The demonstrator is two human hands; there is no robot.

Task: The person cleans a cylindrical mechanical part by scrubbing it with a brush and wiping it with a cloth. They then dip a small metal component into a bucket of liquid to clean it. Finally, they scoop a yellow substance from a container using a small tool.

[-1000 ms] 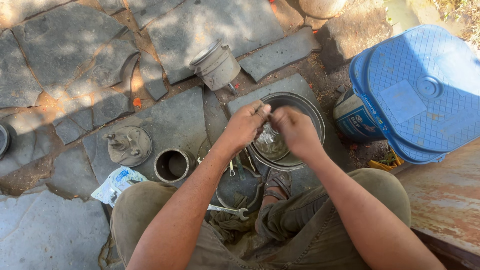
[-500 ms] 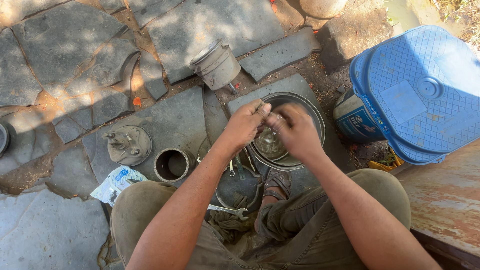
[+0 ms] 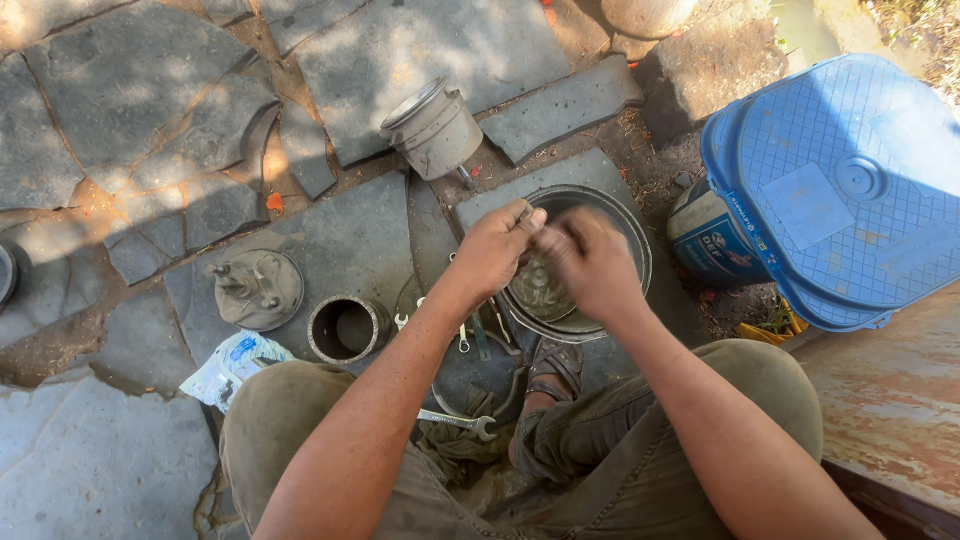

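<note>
My left hand (image 3: 492,250) and my right hand (image 3: 592,265) meet over a round dark metal pan (image 3: 634,236) that sits on a stone slab in front of my knees. Both hands close around a small greasy grey metal part (image 3: 541,288) held just above the pan's middle. The left fingertips pinch its upper edge and the right fingers wrap its side. Most of the part is hidden by my fingers.
On the stone paving lie a grey metal cylinder (image 3: 435,130), a round flange with studs (image 3: 258,288), a short ring sleeve (image 3: 345,328), a spanner (image 3: 455,420) and a plastic packet (image 3: 235,365). A blue tub (image 3: 850,190) and small can (image 3: 705,240) stand at right.
Both hands stay over the pan. The fingers have shifted slightly around the part, and the right hand has closed in a little toward the left.
</note>
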